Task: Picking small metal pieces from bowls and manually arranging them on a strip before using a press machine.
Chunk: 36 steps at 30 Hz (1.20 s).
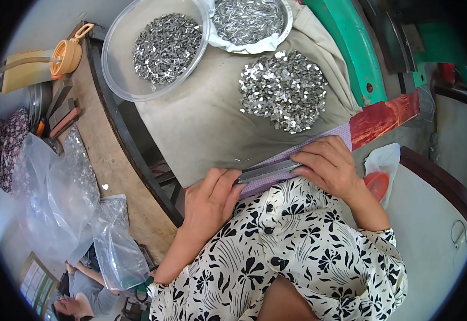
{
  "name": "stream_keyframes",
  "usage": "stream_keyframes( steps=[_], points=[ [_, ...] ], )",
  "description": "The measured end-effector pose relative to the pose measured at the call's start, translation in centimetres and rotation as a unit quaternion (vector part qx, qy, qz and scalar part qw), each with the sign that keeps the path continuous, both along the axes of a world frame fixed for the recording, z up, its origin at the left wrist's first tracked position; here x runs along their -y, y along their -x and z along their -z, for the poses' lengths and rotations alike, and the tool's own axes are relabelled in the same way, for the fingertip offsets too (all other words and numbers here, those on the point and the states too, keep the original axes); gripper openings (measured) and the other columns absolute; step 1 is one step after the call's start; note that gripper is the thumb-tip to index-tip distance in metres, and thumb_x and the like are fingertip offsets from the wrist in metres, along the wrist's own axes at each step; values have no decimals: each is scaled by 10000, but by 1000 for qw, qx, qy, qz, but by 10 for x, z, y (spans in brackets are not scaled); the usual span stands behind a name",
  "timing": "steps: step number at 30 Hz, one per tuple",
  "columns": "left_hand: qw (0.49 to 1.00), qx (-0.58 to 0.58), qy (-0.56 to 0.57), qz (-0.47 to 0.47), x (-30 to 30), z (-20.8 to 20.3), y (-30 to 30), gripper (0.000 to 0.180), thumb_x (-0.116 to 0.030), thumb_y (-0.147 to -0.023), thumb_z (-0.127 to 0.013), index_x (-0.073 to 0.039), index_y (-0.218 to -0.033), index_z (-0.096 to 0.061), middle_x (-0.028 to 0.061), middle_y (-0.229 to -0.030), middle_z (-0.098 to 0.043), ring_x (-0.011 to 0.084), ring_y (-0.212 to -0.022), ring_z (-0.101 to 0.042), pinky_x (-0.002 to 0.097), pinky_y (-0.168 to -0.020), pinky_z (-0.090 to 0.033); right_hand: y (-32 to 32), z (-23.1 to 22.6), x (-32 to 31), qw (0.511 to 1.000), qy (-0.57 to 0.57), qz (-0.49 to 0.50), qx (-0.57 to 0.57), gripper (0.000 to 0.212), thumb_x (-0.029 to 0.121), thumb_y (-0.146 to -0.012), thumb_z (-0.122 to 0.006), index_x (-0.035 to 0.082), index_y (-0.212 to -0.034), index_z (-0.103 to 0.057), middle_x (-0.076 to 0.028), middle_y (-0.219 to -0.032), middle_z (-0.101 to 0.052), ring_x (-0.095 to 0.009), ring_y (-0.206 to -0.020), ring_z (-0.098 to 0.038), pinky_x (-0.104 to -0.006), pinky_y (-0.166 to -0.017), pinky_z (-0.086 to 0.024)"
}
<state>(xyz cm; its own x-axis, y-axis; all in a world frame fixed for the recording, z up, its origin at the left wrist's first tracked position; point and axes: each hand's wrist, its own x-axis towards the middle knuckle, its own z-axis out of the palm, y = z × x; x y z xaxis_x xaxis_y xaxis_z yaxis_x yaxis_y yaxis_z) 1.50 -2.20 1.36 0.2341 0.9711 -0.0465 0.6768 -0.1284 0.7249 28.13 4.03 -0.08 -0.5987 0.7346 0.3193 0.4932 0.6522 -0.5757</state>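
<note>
A narrow dark-grey metal bar (268,172) with a finely notched edge lies level between my hands, close to my body. My left hand (210,197) is closed round its left end, thumb and fingers pressed together. At its other end, my right hand (327,165) pinches it between thumb and fingers. Just beyond the bar, a couple of tiny silvery pins (242,159) rest on the grey-green cloth (185,125). Farther out is a heaped pile of small flat metal pieces (284,91). Fine detail along the bar is too small to make out.
A clear plastic tub (117,69) of small metal pieces and a bowl (288,24) of slim metal pins stand at the back. Green machinery (346,48) borders the right. Plastic bags (118,243) and an orange cup-like holder (66,58) lie left; another person (86,291) sits lower left.
</note>
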Motion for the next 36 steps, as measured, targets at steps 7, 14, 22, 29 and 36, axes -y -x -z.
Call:
stream_keyframes(
  steps=[7,14,22,29,36],
  points=[
    [999,-9,39,-20,-4,-5,1,264,-95,-816,-747,-48,-1055,-644,87,-928,-623,298,-687,-645,373,-611,-523,4,-2,-7,1000,0,5,-4,339,152,-676,-830,54,-975,-705,-50,-916,-658,-237,-798,-612,-346,-670,-480],
    [994,24,91,-48,-12,-11,0,236,-92,-832,-736,-54,-1048,-649,92,-902,-616,294,-660,-638,354,-598,-520,6,-3,-8,998,63,29,-5,303,149,-700,-836,69,-974,-733,-51,-889,-651,-239,-760,-598,-343,-655,-477],
    [964,116,207,-123,-13,-8,0,169,41,-853,-709,46,-1016,-665,48,-874,-617,80,-669,-601,211,-599,-464,12,-19,-14,987,148,65,17,224,164,-742,-815,65,-935,-757,-47,-837,-622,-222,-746,-605,-340,-630,-505],
    [954,130,219,-159,-17,-10,-3,162,32,-858,-719,58,-1015,-691,68,-866,-670,93,-703,-657,219,-633,-504,15,-23,-20,981,176,75,31,219,158,-743,-816,54,-929,-766,-54,-793,-631,-221,-733,-628,-339,-634,-517],
    [945,143,211,-207,-13,-5,-3,194,-24,-841,-762,14,-1030,-741,110,-845,-711,126,-706,-672,241,-653,-526,16,-22,-20,977,193,86,37,211,158,-747,-819,57,-926,-771,-62,-822,-668,-224,-749,-649,-337,-638,-523]
  ],
)
